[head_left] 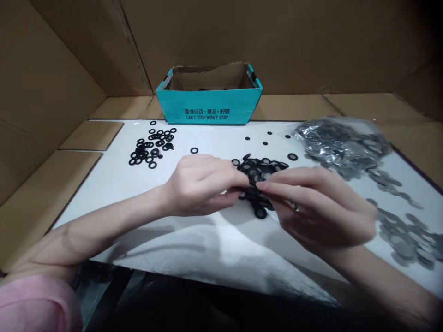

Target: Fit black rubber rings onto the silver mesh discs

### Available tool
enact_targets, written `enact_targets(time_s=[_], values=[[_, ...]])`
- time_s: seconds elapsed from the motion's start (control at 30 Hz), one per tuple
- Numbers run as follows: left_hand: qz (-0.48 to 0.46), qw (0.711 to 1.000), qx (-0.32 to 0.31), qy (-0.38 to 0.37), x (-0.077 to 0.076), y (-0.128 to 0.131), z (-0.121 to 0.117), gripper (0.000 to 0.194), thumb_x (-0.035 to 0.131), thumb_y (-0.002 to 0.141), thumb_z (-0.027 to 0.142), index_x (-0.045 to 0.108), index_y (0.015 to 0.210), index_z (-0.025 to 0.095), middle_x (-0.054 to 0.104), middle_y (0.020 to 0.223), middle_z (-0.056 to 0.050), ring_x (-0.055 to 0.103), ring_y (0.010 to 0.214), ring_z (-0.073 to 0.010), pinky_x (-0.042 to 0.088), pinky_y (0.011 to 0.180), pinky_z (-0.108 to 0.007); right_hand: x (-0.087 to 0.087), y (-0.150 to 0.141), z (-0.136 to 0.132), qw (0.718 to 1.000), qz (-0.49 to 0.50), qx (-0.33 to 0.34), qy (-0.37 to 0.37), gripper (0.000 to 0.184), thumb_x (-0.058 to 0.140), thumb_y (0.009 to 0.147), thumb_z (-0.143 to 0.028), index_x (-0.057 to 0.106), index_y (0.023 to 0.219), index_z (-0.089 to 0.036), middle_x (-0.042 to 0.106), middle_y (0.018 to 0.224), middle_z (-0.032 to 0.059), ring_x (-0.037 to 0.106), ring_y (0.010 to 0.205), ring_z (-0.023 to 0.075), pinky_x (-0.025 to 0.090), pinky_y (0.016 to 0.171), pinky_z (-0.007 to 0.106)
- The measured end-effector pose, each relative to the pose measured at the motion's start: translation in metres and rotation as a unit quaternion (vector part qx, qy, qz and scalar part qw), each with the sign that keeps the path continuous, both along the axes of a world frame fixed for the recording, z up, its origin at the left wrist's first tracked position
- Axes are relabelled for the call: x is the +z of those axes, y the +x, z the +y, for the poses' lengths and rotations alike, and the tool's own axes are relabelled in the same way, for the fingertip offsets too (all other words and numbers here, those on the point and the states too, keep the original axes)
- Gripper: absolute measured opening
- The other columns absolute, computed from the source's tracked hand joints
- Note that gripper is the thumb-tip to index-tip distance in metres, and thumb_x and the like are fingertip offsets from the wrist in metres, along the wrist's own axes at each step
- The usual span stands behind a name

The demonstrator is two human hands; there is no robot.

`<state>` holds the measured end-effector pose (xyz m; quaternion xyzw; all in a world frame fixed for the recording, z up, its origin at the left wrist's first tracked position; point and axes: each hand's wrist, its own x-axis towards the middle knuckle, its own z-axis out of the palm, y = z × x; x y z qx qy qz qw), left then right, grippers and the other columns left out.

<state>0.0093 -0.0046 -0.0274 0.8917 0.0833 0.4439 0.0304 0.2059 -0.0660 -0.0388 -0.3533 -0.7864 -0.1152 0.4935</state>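
My left hand [207, 184] is closed in a pinch at the left side of a pile of black rings with grey centres [258, 166]. Something dark shows between its thumb and forefinger, too covered to name. Against the pile's right side, my right hand [321, 203] is closed too, thumb and forefinger pressed together. Whatever its fingertips hold, if anything, is hidden. The two sets of fingertips are close together, just above the pile. One ringed disc [260, 213] lies at the pile's near edge and another [292, 157] lies behind my right hand.
Black open rings [152, 144] lie scattered at the left, with a single ring [194, 150] nearer the middle. Small black discs [265, 143] lie behind the pile. A turquoise box [209, 103] stands at the back. Right are a clear plastic bag [341, 143] and loose grey discs [404, 240].
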Motion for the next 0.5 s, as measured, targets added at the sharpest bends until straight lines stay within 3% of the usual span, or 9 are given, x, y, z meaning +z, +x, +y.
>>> enact_targets(time_s=[0.1, 0.2, 0.3, 0.4, 0.5], values=[[0.003, 0.997, -0.017, 0.072, -0.003, 0.002, 0.008, 0.007, 0.064, 0.083, 0.015, 0.061, 0.089, 0.016, 0.07, 0.071, -0.003, 0.063, 0.06, -0.0116, 0.047, 0.058, -0.022, -0.001, 0.008, -0.001, 0.999, -0.004, -0.028, 0.037, 0.035, 0.063, 0.074, 0.006, 0.069, 0.088, -0.025, 0.068, 0.074, -0.0001, 0.063, 0.064, 0.0107, 0.052, 0.058, 0.024], [0.016, 0.996, 0.0, 0.084, -0.008, 0.015, 0.027, 0.005, 0.055, 0.087, 0.016, 0.06, 0.089, 0.017, 0.07, 0.073, -0.002, 0.063, 0.062, -0.0112, 0.045, 0.057, -0.022, 0.002, 0.025, 0.005, 0.994, 0.023, -0.096, 0.053, 0.025, 0.073, 0.072, -0.004, 0.07, 0.085, -0.025, 0.07, 0.074, 0.0001, 0.064, 0.063, 0.0124, 0.052, 0.057, 0.027], [0.105, 0.991, 0.08, 0.008, -0.009, 0.044, 0.059, 0.015, 0.046, 0.089, 0.015, 0.061, 0.088, 0.019, 0.071, 0.084, -0.003, 0.066, 0.074, -0.0128, 0.044, 0.063, -0.023, 0.002, 0.046, 0.018, 0.984, 0.097, -0.136, 0.061, 0.018, 0.077, 0.069, -0.01, 0.072, 0.082, -0.021, 0.071, 0.074, 0.0028, 0.065, 0.065, 0.0154, 0.05, 0.057, 0.03], [0.225, 0.942, 0.223, -0.113, -0.01, 0.079, 0.09, 0.021, 0.05, 0.089, 0.018, 0.062, 0.106, 0.016, 0.071, 0.101, -0.007, 0.066, 0.096, -0.021, 0.047, 0.08, -0.031, -0.001, 0.062, 0.032, 0.972, 0.187, -0.12, 0.073, 0.016, 0.077, 0.068, -0.009, 0.072, 0.08, -0.019, 0.069, 0.072, 0.0024, 0.064, 0.065, 0.014, 0.049, 0.055, 0.027], [0.274, 0.917, 0.253, -0.143, -0.013, 0.096, 0.105, 0.023, 0.062, 0.081, 0.018, 0.067, 0.103, 0.012, 0.072, 0.097, -0.012, 0.066, 0.096, -0.0307, 0.047, 0.079, -0.038, -0.005, 0.067, 0.038, 0.964, 0.236, -0.113, 0.037, 0.018, 0.077, 0.067, -0.005, 0.073, 0.08, -0.017, 0.068, 0.073, 0.002, 0.065, 0.067, 0.0125, 0.051, 0.057, 0.025]])
